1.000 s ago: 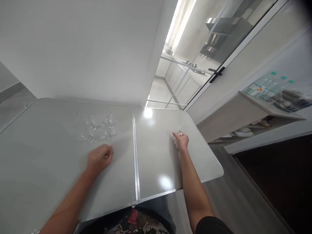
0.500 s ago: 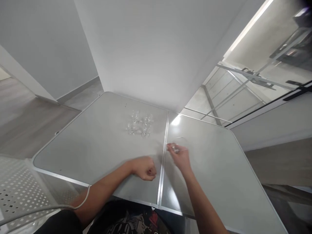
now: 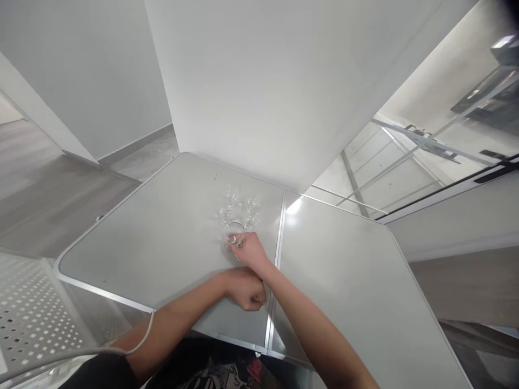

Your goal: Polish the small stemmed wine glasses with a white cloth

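My right hand (image 3: 252, 252) is closed around a small clear drinking glass (image 3: 234, 228), its round rim facing up. This glass is at the near side of a group of several clear glasses (image 3: 252, 205) on the grey table; their outlines overlap and are hard to separate. My left hand (image 3: 246, 290) rests on the table as a fist, with nothing visible in it. It lies just below my right wrist, which crosses over close to it.
The grey table (image 3: 162, 237) has a metal rim and a metal seam (image 3: 279, 237) running across it. A white wall (image 3: 251, 92) stands at its far edge. A pale cable (image 3: 141, 346) loops by my left forearm, near a perforated white surface (image 3: 32, 308).
My right hand has moved left across the seam with the glass, up to the group of glasses. My left fist stays nearly where it was.
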`<state>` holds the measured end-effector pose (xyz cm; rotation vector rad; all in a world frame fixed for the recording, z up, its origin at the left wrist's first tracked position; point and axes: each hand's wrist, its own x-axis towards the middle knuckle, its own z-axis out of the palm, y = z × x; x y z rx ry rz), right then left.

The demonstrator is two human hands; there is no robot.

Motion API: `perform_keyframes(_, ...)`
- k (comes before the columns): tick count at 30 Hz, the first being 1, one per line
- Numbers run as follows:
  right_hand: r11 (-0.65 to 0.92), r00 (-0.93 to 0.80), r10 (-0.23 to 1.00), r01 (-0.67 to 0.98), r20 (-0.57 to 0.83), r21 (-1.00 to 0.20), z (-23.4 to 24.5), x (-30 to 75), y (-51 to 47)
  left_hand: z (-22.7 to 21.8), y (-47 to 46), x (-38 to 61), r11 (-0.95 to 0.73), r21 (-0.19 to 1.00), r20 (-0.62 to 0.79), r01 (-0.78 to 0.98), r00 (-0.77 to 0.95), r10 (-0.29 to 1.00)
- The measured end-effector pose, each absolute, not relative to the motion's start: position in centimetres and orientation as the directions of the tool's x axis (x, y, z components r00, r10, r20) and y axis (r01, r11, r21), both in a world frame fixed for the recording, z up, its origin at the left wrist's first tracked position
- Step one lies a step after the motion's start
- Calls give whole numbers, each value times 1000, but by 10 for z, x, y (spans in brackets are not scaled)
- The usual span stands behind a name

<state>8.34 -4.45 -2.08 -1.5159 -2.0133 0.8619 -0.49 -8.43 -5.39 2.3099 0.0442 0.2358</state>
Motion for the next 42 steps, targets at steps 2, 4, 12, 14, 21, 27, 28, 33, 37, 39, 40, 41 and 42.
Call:
perform_keyframes(2,186,-276,961,672,-10,-717,-24,83,-43,-54,-84,-4,-686,725,176,-58,979,103)
perform_keyframes(4,190,-281,960,685,-15,-703,-24,84,-43,-53,-85,-4,-689,722,200,-71,974,109)
perform_keyframes(12,144,-247,968,693,-45,-706,-20,83,-43,-46,-85,-4,-678,729,244,-90,961,134)
perform_keyframes(14,100,-206,977,682,-60,-724,-16,93,-47,-44,-84,-4,-662,745,244,-81,957,158)
perform_keyframes(21,-109,73,992,98,-102,-989,24,170,-93,-36,-82,2,-125,991,26,41,868,495)
perform_keyframes(27,-160,72,983,-110,-169,-981,26,186,-115,-34,-85,27,227,955,-41,-191,673,739)
perform_keyframes(28,-163,102,980,-84,-171,-983,25,188,-117,-31,-84,28,199,962,-48,-187,601,798)
perform_keyframes(33,-234,27,970,-153,-241,-960,28,219,-135,-4,-76,22,-68,995,83,-66,256,963)
perform_keyframes(37,-290,-34,957,-65,-288,-955,30,244,-155,14,-76,22,-95,994,106,-56,239,965)
perform_keyframes(39,-311,-45,949,41,-313,-949,29,249,-161,17,-79,27,-19,993,50,-121,262,964)
perform_keyframes(40,-296,-37,953,82,-300,-952,28,249,-163,17,-81,30,28,986,19,-163,279,960)
perform_keyframes(41,-263,-13,964,97,-266,-960,27,246,-164,17,-83,34,80,975,-15,-208,299,954)
perform_keyframes(42,-221,21,975,83,-220,-972,28,242,-164,16,-85,38,132,959,-46,-250,320,946)
